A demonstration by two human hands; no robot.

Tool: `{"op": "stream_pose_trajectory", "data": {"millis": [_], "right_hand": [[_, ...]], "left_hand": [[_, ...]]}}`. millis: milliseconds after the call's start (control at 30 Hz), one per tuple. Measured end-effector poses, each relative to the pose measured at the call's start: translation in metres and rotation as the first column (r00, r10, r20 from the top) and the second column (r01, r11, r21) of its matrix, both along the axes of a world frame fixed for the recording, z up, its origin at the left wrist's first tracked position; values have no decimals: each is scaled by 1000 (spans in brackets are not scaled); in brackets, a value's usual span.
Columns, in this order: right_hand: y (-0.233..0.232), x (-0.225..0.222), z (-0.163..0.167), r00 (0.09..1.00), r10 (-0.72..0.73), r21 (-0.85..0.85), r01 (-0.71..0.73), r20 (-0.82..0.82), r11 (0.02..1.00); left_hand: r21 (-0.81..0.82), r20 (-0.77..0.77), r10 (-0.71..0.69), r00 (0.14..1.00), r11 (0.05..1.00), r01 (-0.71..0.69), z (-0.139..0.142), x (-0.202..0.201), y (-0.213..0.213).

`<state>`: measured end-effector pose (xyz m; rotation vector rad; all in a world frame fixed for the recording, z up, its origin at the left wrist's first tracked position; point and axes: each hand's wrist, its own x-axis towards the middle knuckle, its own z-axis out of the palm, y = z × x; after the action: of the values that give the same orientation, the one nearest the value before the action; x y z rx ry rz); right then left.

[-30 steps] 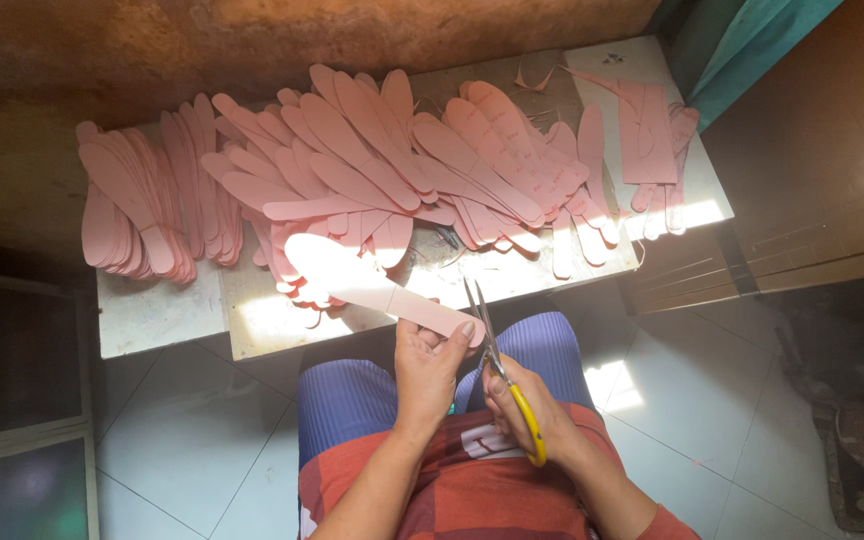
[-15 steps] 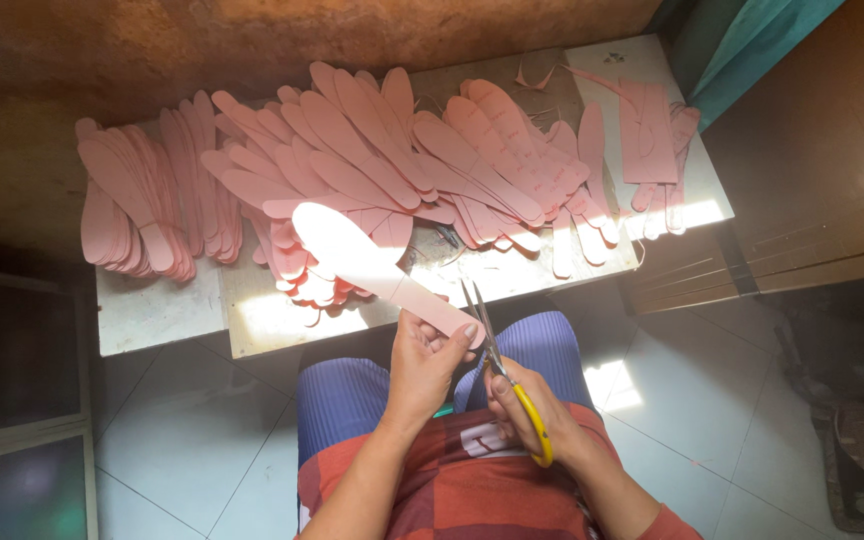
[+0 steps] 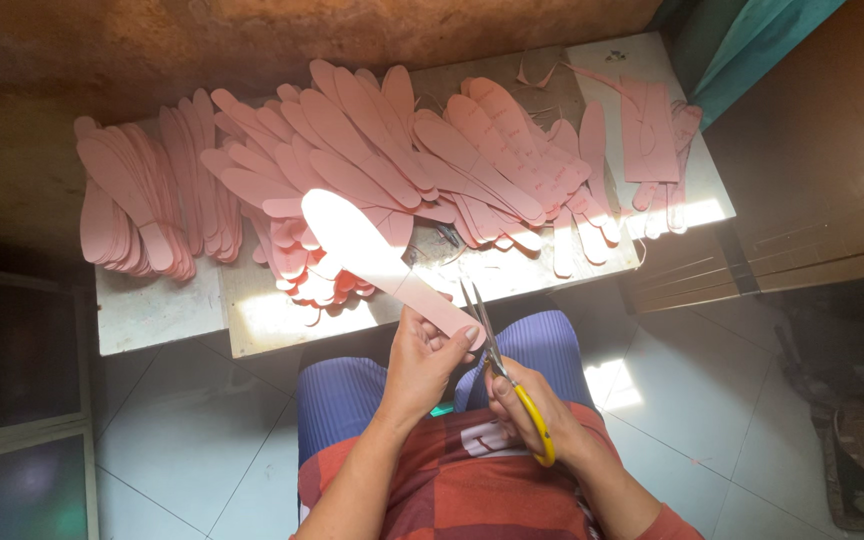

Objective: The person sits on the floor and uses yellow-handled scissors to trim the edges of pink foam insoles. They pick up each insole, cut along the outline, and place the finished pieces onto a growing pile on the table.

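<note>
Holding entry, one seated person at a low bench [image 3: 162, 310], viewed from above.

Item 1: left hand [image 3: 422, 365], fingers closed around the narrow end of a long pink insole-shaped cutout [image 3: 382, 262]; the piece is raised over the lap, its broad rounded end tilted up toward the bench and lit bright by sun.

Item 2: right hand [image 3: 532, 415], fingers curled through the yellow loops of a pair of scissors [image 3: 497, 365]; blades slightly parted, tips just beside the held end of the cutout, touching or nearly so; contact cannot be told.

Item 3: finished stock, pink cutouts [image 3: 402, 150] of like shape fanned in overlapping rows across the bench, with a separate stack [image 3: 142, 210] at its left end.

Item 4: uncut strips and offcuts [image 3: 652, 140] at the bench's right end.

Progress, as judged: most pieces appear cut and laid out; one is being trimmed in hand; a small share of strip material remains.
</note>
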<state>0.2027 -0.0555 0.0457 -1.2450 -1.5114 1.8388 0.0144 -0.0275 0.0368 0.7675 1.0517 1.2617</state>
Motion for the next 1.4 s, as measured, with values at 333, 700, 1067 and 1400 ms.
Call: {"op": "stream_pose_trajectory", "data": {"millis": [333,700,1067,1400], "right_hand": [[0,1,-2,998,-1,-25,3,70,1000],[2,-2,-1,996,27,98,-35,83,995],[7,0,1,979,77,191,-113,188,975],[11,-4,-23,993,-100,-86,105,64,991]], "left_hand": [[-1,-36,-30,999,1000,30,0,-2,0],[39,-44,-105,993,993,107,17,-9,1],[-8,-157,-199,967,980,200,20,-22,4],[-47,-167,-186,968,982,181,3,-29,13]]}}
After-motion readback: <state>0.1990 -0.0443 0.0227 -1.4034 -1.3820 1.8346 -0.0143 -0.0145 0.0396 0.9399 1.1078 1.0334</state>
